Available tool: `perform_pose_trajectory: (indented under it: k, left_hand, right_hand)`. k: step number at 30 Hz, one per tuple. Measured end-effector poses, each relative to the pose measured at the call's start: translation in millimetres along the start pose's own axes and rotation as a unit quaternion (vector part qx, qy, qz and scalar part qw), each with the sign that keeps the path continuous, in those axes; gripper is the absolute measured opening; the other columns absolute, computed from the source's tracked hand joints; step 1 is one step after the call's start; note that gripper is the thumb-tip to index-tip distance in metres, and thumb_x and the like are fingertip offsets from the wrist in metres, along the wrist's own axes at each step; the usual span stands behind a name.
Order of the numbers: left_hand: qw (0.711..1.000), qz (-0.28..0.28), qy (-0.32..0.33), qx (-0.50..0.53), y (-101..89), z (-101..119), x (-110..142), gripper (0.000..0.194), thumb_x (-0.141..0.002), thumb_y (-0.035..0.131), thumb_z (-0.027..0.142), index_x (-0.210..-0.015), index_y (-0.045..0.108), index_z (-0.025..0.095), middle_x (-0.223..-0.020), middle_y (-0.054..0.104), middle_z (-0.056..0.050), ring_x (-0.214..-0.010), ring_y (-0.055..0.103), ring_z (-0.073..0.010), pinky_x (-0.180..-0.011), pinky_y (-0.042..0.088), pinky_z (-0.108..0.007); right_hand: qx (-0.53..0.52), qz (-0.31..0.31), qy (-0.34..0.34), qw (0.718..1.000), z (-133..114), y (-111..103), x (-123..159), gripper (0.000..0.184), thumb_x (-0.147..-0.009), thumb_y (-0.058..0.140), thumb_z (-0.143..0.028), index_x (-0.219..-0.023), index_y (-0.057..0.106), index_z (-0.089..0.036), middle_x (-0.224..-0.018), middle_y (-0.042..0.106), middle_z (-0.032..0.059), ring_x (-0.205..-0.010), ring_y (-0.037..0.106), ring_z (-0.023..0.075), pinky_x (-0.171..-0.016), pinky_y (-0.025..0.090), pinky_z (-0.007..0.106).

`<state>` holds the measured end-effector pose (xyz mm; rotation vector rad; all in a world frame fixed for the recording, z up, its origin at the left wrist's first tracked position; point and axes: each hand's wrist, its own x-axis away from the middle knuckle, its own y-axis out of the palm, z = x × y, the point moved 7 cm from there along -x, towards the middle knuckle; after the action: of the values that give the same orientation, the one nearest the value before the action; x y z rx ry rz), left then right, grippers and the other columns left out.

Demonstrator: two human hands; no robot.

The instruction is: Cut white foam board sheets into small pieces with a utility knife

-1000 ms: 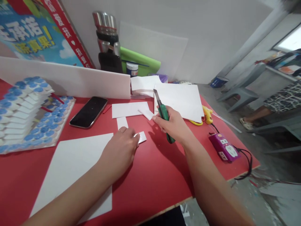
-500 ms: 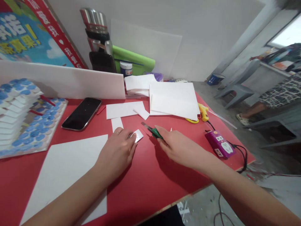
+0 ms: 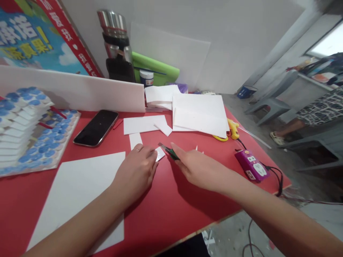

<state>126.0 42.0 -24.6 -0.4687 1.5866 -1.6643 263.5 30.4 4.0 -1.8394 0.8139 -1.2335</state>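
Observation:
My left hand (image 3: 137, 165) is closed, its fingers pressing a small white piece of board (image 3: 160, 154) against the red table. The fingertips cover the left part of that piece. In my right hand (image 3: 199, 167) is a green utility knife (image 3: 172, 153), its blade out and pointing left. The blade tip is at the upper right edge of the small piece; whether it touches cannot be made out. Behind the left hand lie a narrow white strip (image 3: 135, 140), a long white rectangle (image 3: 143, 124) and a small offcut (image 3: 164, 128).
A large white sheet (image 3: 80, 196) lies under my left forearm. A phone (image 3: 96, 127) and a blue-and-white model (image 3: 50, 139) are left. Stacked white boards (image 3: 199, 114), a yellow glue gun (image 3: 233, 129) and a purple power strip (image 3: 252, 165) stand right. A person's leg (image 3: 289, 126) shows beyond.
The knife blade has come left and closer to the small white piece, with my right hand following. My left hand keeps its hold. The whole view has shifted slightly.

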Motion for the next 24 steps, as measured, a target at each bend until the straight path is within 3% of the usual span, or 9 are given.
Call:
perform_pose_trajectory:
  k: [14, 24]
  left_hand:
    - [1.000, -0.007, -0.001, -0.003, 1.5, 0, 0, 0.030, -0.103, 0.043, 0.017, -0.095, 0.071, 0.011, -0.098, 0.068, -0.016, -0.085, 0.057, -0.0287, -0.079, 0.052, -0.046]
    - [1.000, -0.014, -0.004, -0.015, -0.1, 1, 0, 0.030, -0.103, 0.044, 0.017, -0.096, 0.071, 0.010, -0.099, 0.068, -0.015, -0.088, 0.059, -0.0288, -0.081, 0.052, -0.045]
  right_hand:
    - [0.043, -0.026, 0.017, 0.999, -11, -3, 1, 0.072, -0.095, 0.039, -0.009, -0.165, 0.022, -0.009, -0.099, 0.074, 0.0180, -0.081, 0.069, 0.0270, -0.063, 0.041, 0.034]
    - [0.052, -0.019, 0.014, 0.998, -12, 0, -1, 0.079, -0.090, 0.040, -0.005, -0.166, 0.019, -0.006, -0.092, 0.073, 0.0170, -0.074, 0.065, 0.0253, -0.058, 0.037, 0.033]
